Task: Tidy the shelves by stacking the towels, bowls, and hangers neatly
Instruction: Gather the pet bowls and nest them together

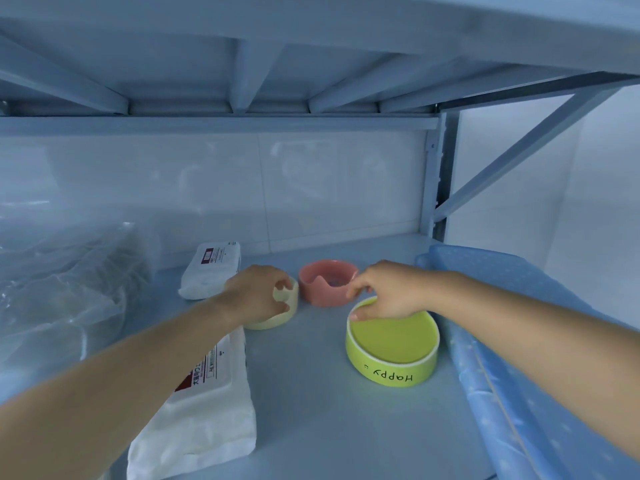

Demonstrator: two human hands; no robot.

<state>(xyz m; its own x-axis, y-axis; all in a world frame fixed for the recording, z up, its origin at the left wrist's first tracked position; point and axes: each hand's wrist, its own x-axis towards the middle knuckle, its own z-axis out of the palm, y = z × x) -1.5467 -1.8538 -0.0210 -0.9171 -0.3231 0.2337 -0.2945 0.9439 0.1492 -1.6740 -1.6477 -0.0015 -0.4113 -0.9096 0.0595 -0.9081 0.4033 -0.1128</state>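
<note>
Cream bowl (287, 311) left of centre on the shelf (304, 410), clasped at its rim by left grip (254, 292); green bowl (393, 344) to the right, far rim pinched by right grip (388, 289). Pink bowl (327, 282) between, farther back, close by; likely gathering for one nested stack.

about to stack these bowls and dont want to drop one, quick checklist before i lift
1. Left hand grips the cream bowl: ok.
2. Right hand pinches the green bowl at its rim: ok.
3. Green bowl empty: ok.
4. Cream bowl empty: cannot tell, the hand covers it.
5. Pink bowl upright, opening up: ok.
6. Room to lift under the upper shelf: looks ok.
</note>
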